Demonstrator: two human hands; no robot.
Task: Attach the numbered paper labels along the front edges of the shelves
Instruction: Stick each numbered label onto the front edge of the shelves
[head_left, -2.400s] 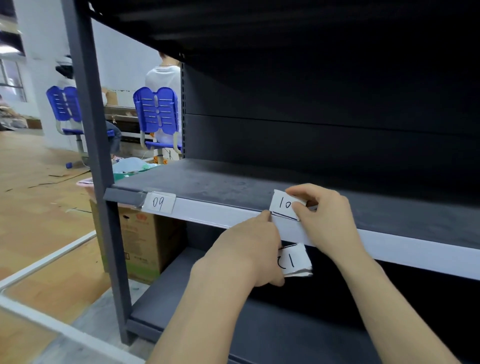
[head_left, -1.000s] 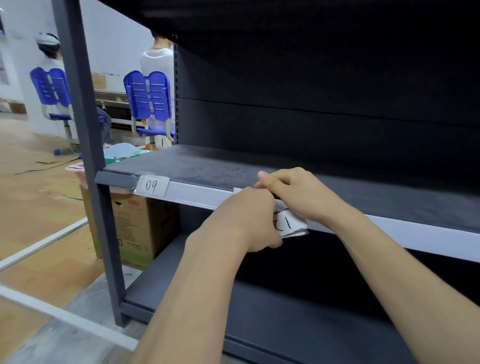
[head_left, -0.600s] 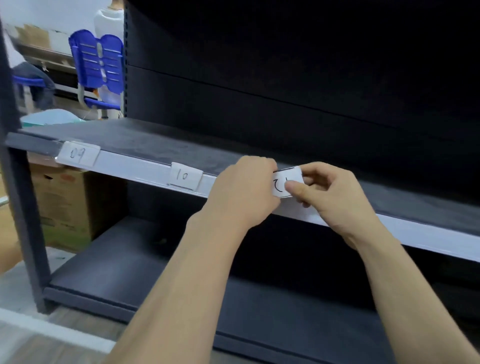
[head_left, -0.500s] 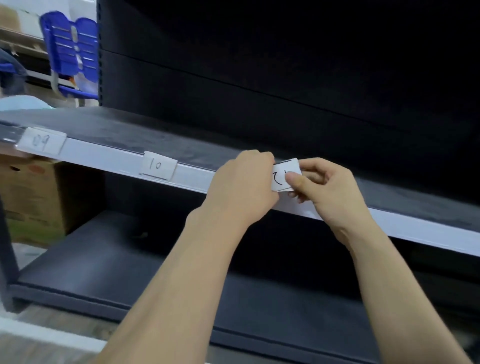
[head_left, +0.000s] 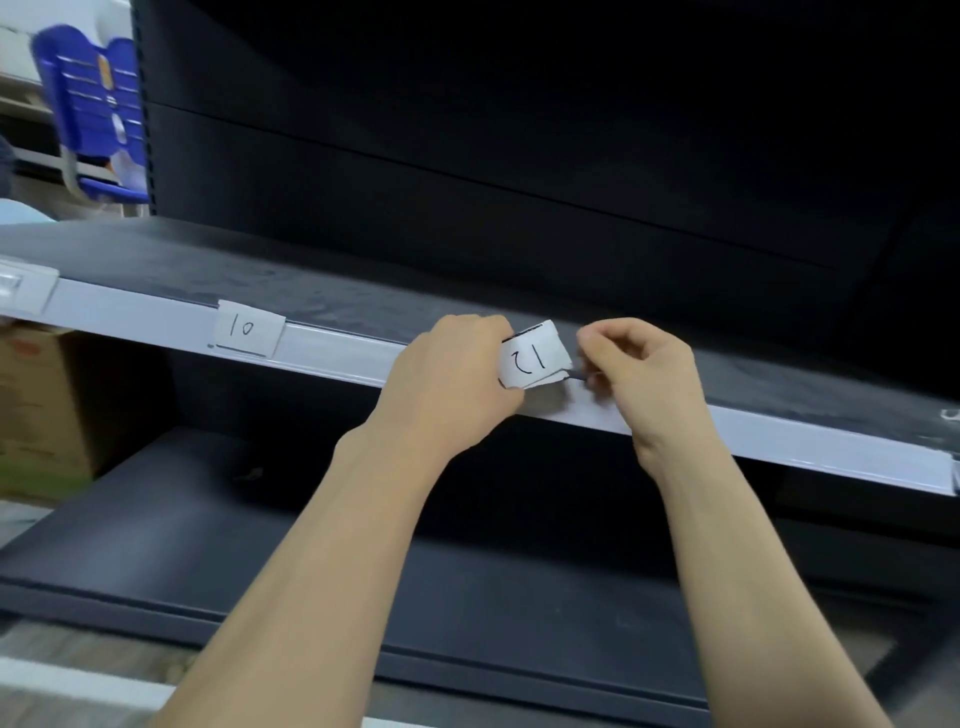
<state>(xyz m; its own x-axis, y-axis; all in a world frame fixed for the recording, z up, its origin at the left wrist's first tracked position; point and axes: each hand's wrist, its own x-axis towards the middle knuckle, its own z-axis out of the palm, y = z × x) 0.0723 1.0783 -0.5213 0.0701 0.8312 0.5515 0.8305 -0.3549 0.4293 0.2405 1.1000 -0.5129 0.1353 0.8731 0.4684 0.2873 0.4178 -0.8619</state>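
Observation:
A dark shelf has a white front strip (head_left: 156, 325) running from left to right. A paper label marked 10 (head_left: 248, 329) sits on that strip. My left hand (head_left: 452, 384) grips a small stack of white paper labels (head_left: 532, 361); the top one shows an upside-down 12. My right hand (head_left: 636, 371) is curled just right of the stack and pinches the edge of a lower label there. Both hands hover in front of the strip, right of label 10. At the far left edge another label holder (head_left: 23, 288) is partly cut off.
A lower dark shelf (head_left: 363, 571) lies beneath my arms. A cardboard box (head_left: 36, 410) stands on the floor at the left behind the shelving. A blue chair (head_left: 93, 114) is at the top left. The shelf's back panel (head_left: 519, 156) is dark.
Label 10 went from my right hand onto the strip. The view shifted right along the shelf. My hands carried the stack rightward, and my right hand now pinches at its right edge.

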